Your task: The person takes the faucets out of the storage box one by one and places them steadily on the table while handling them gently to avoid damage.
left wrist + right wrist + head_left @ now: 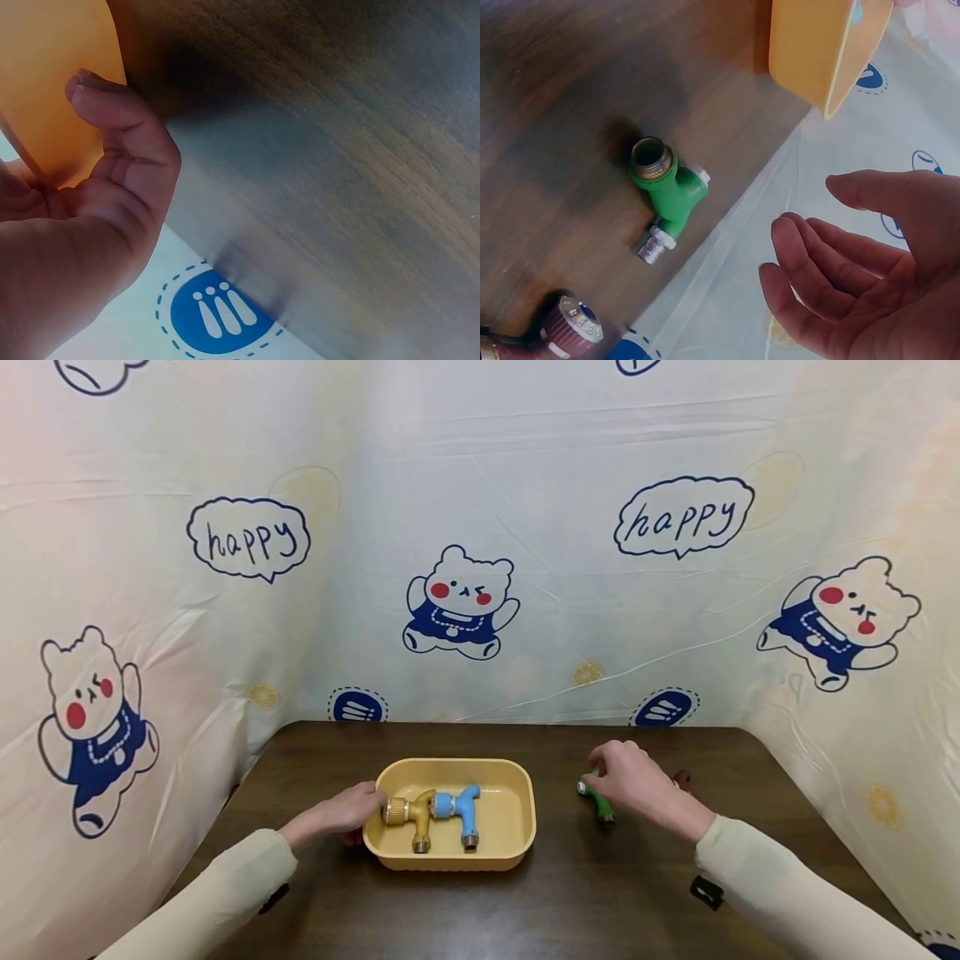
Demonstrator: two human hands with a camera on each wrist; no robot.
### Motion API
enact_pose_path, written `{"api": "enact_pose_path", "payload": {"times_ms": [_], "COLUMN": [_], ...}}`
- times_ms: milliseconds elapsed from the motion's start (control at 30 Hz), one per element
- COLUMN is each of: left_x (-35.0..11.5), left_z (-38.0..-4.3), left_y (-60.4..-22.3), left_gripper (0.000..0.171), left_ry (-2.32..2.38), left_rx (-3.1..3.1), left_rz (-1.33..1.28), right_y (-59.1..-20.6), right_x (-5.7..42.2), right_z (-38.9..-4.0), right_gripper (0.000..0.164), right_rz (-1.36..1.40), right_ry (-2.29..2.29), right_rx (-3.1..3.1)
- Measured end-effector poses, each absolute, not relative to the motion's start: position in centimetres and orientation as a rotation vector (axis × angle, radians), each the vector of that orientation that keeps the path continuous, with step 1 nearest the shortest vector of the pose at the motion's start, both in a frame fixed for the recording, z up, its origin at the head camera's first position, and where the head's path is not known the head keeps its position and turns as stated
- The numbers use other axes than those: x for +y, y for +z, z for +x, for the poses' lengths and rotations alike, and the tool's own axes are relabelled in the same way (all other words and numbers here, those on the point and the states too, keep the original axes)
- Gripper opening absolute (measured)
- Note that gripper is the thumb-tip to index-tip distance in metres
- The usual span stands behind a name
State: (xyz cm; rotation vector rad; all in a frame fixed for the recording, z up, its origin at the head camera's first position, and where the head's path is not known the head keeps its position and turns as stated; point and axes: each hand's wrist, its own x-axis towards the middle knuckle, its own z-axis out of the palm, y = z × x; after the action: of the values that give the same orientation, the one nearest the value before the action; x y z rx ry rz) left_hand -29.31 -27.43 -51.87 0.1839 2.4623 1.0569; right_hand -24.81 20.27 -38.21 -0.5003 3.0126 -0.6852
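My left hand (351, 808) grips the left side of a yellow plastic basin (450, 862), its fingers bent against the wall in the left wrist view. Inside lie a bronze-coloured tap (417, 823) and, to its right, a blue tap (468, 817), both with metal threaded ends toward me. Over a green tap (604, 811) hovers my right hand (633, 781). In the right wrist view that hand's fingers (799, 251) are loosely bent and the thumb stands apart, with the green tap (679, 196) resting on the table beyond them.
A dark red tap (568, 331) lies on the table to the right of the green one, mostly behind my right hand in the head view. The brown wooden table (480, 914) ends at a printed curtain (555, 610) behind and at both sides.
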Motion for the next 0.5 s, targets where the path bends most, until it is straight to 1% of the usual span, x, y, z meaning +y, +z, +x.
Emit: {"api": "enact_pose_path", "payload": {"times_ms": [100, 167, 200, 233, 300, 467, 500], "left_x": [-26.3, -26.0, -25.6, -26.2, -26.2, -26.2, -26.4], "left_z": [-28.0, -27.6, -27.0, -27.6, -27.5, -27.4, -27.8], "left_y": [-50.0, -49.3, -48.4, -49.2, -49.1, -49.3, -49.8], "left_gripper": [0.026, 0.027, 0.027, 0.028, 0.028, 0.028, 0.028], "left_ry": [1.049, 1.037, 1.028, 1.038, 1.057, 1.057, 1.053], "left_rx": [2.494, 2.51, 2.516, 2.502, 2.495, 2.501, 2.503], "left_rz": [0.146, 0.183, 0.2, 0.24, 0.278, 0.26, 0.265], "right_y": [-38.1, -38.0, -38.0, -38.0, -38.0, -38.0, -38.0], "right_x": [19.9, 19.7, 19.6, 19.5, 19.3, 18.6, 18.4], "right_z": [-24.8, -24.8, -24.7, -24.8, -24.8, -24.9, -24.9], "right_gripper": [0.022, 0.023, 0.023, 0.023, 0.023, 0.021, 0.021], "right_rz": [-0.51, -0.511, -0.513, -0.513, -0.521, -0.533, -0.534], "right_ry": [-0.661, -0.654, -0.654, -0.659, -0.667, -0.678, -0.676], "right_rx": [3.022, 3.025, 3.024, 3.021, 3.016, 3.008, 3.011]}}
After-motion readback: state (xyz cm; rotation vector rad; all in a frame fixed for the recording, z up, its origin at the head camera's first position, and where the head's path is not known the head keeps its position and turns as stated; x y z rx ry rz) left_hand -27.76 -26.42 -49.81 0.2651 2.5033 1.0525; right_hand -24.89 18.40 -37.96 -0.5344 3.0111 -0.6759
